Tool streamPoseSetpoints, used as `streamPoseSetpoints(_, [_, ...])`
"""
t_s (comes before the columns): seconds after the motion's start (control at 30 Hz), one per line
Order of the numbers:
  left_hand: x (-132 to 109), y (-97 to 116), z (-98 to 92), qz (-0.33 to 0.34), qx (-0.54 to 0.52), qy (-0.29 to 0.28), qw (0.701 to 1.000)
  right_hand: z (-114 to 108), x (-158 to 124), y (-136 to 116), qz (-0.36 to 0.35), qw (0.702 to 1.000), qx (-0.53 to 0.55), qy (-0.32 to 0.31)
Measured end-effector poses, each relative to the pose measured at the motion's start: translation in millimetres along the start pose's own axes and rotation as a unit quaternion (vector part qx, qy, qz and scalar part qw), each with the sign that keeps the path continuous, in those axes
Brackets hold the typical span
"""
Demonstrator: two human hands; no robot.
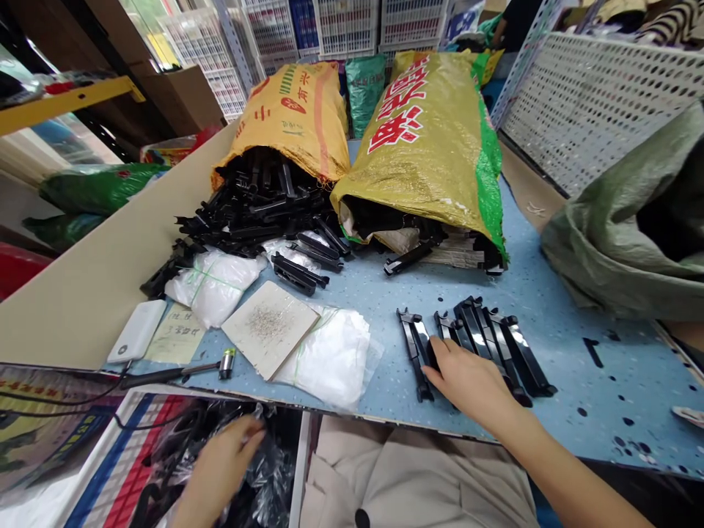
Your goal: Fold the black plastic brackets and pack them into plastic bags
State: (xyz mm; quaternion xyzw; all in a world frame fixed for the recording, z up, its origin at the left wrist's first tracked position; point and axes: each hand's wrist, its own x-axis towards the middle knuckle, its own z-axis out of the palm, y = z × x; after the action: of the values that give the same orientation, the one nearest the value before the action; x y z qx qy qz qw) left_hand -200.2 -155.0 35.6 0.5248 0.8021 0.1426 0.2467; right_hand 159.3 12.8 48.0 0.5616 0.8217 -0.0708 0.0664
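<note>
My right hand (470,381) grips a long black plastic part (422,341) between thumb and fingers. That part belongs to a row of several similar black parts (509,348) laid side by side on the blue table. At the lower left, my left hand (225,458) is over a crate (300,469) of black items in clear plastic bags (269,477). Its thumb and forefinger are slightly apart, with nothing visible between them; the other fingers are mostly hidden.
An orange sack (297,110) spills a heap of black parts (258,213). Beside it lies a yellow-green sack (423,147) with more inside. Bundled clear bags (335,359), a square board (269,326), a white power bank (137,330) and a hammer (225,363) are on the table's left.
</note>
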Motion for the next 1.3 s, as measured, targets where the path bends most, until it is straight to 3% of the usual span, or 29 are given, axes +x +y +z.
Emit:
streamPoseSetpoints(0.03, [5.3,30.8,14.0,0.063,-0.016,0.006,0.998,0.1,1.5,-3.6,0.003,1.0,0.004,-0.01])
streamPoseSetpoints(0.13, [19.6,106.2,54.6,0.203,0.006,0.101,0.974,-1.0,5.6,-3.4,0.018,0.998,0.033,-0.041])
streamPoseSetpoints(0.2, [30.1,128.5,72.6,0.236,0.01,0.112,0.965,-1.4,4.8,5.8,0.021,0.992,0.122,-0.041])
streamPoseSetpoints(0.27, [41.9,130.8,79.2,0.224,-0.057,0.084,0.969,-1.5,-0.3,16.8,0.017,0.955,0.293,-0.033])
streamPoseSetpoints(0.3, [47.9,127.9,78.7,0.206,-0.118,0.059,0.97,-1.5,-4.2,20.5,0.016,0.918,0.395,-0.039])
streamPoseSetpoints(0.37, [58.4,121.2,73.4,0.141,-0.268,0.014,0.953,-1.6,-12.5,20.5,0.021,0.807,0.584,-0.084])
streamPoseSetpoints(0.5, [67.4,124.1,63.8,-0.01,-0.498,-0.026,0.866,-0.5,-18.9,-14.8,0.037,0.572,0.793,-0.205])
streamPoseSetpoints(0.57, [66.8,130.5,62.4,-0.032,-0.54,-0.054,0.839,2.2,-13.8,-41.1,0.037,0.499,0.833,-0.236])
streamPoseSetpoints(0.6, [66.1,132.7,61.9,-0.033,-0.548,-0.069,0.833,4.2,-9.7,-53.0,0.037,0.477,0.844,-0.241])
streamPoseSetpoints(0.7, [64.6,132.2,58.2,-0.035,-0.556,-0.079,0.827,10.8,3.9,-73.6,0.044,0.461,0.857,-0.228])
streamPoseSetpoints(0.87, [62.8,116.8,48.1,-0.033,-0.557,-0.005,0.83,17.2,14.2,-57.3,0.069,0.505,0.841,-0.179])
streamPoseSetpoints(0.93, [60.6,111.9,47.6,0.024,-0.498,0.054,0.865,15.2,12.2,-46.5,0.076,0.532,0.829,-0.158])
streamPoseSetpoints(1.03, [57.5,108.2,51.7,0.187,-0.267,0.129,0.937,7.3,0.6,-37.4,0.084,0.54,0.828,-0.128])
streamPoseSetpoints(1.13, [58.4,108.8,57.4,0.267,-0.111,0.13,0.949,2.5,-20.8,-38.0,0.09,0.482,0.849,-0.195])
streamPoseSetpoints(1.23, [61.9,111.3,58.8,0.253,-0.114,0.092,0.956,12.3,-41.9,-46.7,0.095,0.411,0.853,-0.308])
streamPoseSetpoints(1.3, [61.7,112.8,56.8,0.231,-0.134,0.064,0.962,25.0,-48.5,-54.2,0.112,0.384,0.858,-0.323])
